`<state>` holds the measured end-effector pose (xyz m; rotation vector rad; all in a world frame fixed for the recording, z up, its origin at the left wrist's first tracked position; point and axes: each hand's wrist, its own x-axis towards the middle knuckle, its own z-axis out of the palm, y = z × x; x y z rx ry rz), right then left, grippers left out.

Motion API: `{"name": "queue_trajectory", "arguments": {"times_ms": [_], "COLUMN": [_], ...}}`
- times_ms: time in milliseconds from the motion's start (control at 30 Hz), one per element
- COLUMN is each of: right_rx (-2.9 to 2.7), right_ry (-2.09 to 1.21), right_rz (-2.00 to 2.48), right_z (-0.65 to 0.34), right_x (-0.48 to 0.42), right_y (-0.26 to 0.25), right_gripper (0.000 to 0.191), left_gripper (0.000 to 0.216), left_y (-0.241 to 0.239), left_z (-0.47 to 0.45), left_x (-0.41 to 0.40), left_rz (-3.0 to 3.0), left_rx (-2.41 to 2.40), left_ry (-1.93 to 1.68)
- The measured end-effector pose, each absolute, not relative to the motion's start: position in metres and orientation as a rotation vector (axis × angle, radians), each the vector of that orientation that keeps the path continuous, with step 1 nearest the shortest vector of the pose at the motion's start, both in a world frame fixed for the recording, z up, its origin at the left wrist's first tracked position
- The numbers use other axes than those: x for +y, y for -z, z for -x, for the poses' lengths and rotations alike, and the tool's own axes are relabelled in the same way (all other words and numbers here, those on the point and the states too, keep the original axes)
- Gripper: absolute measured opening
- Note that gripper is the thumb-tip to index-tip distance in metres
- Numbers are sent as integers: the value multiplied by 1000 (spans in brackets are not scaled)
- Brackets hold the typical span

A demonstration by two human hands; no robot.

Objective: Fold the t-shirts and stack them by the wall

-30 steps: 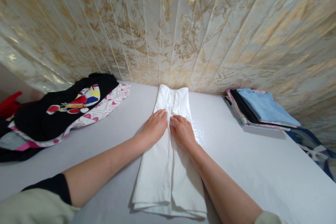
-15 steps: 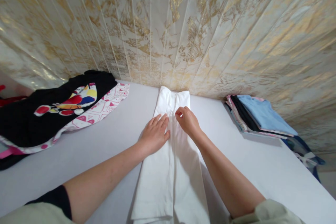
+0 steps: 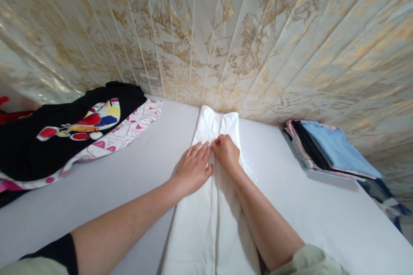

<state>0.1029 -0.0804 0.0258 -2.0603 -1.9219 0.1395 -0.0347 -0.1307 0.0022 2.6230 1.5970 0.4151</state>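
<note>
A long white garment (image 3: 196,232) lies lengthwise on the white table, narrow at the far end and wider towards me, with two folded edges running down its middle. I cannot tell exactly what kind of garment it is. My left hand (image 3: 193,167) rests flat on its left half, fingers stretched out and a little apart. Close beside those fingertips, my right hand (image 3: 226,152) is closed in a pinch at the middle line, near the far end. The cloth between those fingers is mostly hidden.
Left on the table (image 3: 135,193) is a heap with a black printed garment (image 3: 29,146) over pink-and-white cloth (image 3: 129,133). A folded clothes stack (image 3: 342,146) sits at the right, with dark blue cloth (image 3: 383,193) by the table edge. A gold-patterned curtain (image 3: 200,38) hangs behind.
My right hand has moved slightly down and in, its fingers now pinching at the garment's middle line. My left hand stays flat. The whole view has shifted slightly.
</note>
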Motion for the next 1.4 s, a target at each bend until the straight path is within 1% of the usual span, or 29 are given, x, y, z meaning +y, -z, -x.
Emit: {"name": "queue_trajectory", "arguments": {"times_ms": [267, 533, 667, 800, 933, 1067, 1200, 1400], "right_rx": [-1831, -1790, -1917, -2052, -2046, -1882, -1669, -1754], "right_ry": [-158, -399, -408, -258, -168, -299, -441, -440], "right_rz": [2050, 1764, 1863, 2013, 2065, 2086, 1972, 1990], "right_z": [-111, -140, -137, -122, -117, -125, -129, -122], "right_x": [-74, -66, -76, -86, -85, -78, -74, -77], "right_y": [-23, -23, -36, -40, -36, -33, -33, -30], "right_gripper": [9, 12, 7, 14, 10, 7, 12, 11], "left_gripper": [56, 51, 51, 50, 49, 49, 49, 47], "left_y": [-3, -7, -6, -4, -4, -6, -6, -3], "left_z": [35, 35, 35, 34, 34, 35, 34, 35], "left_x": [-131, -131, -132, -132, -132, -131, -132, -131], "left_rz": [-2619, -2628, -2629, -2638, -2649, -2640, -2642, -2630], "left_rx": [1599, 1595, 1599, 1610, 1610, 1599, 1579, 1584], "left_ry": [-412, -393, -406, -419, -419, -410, -432, -454]}}
